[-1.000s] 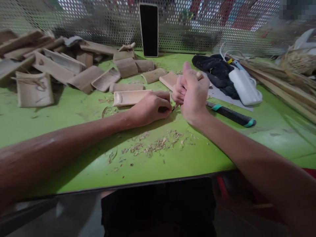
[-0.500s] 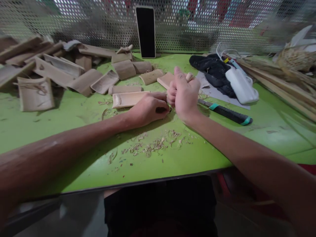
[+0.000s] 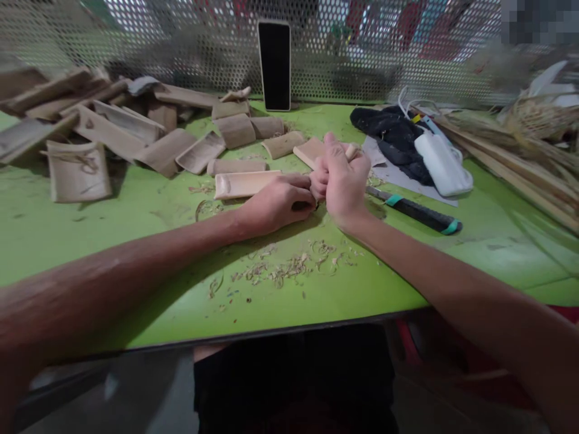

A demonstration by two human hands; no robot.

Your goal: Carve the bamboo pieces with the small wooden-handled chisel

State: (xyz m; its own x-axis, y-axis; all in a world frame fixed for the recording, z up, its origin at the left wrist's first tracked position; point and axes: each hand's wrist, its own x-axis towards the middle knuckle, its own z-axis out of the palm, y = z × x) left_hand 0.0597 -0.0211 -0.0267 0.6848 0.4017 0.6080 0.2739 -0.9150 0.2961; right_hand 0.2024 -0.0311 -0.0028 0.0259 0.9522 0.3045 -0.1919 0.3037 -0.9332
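Note:
My left hand point(image 3: 281, 202) bends over the right end of a pale, trough-shaped bamboo piece point(image 3: 242, 184) lying on the green table, its fingers curled down and hiding that end. Right beside it, my right hand point(image 3: 346, 184) is closed in a fist with the thumb up. From the top of that fist pokes the rounded end of a wooden handle point(image 3: 351, 150); whatever is at its other end is hidden. Curled shavings point(image 3: 294, 268) lie in front of both hands. Just right of my right wrist is a black and teal knife handle point(image 3: 420, 214).
Several split bamboo pieces point(image 3: 108, 135) are heaped at the left. A phone point(image 3: 275, 66) stands against the perforated metal screen point(image 3: 316, 54). Black gloves point(image 3: 393, 141), a white device with a cord point(image 3: 443, 163) and long bamboo strips point(image 3: 511, 172) occupy the right side.
The whole view has shifted slightly, so things sit a little farther right. Both hands keep nearly the same pose and place beside the bamboo piece.

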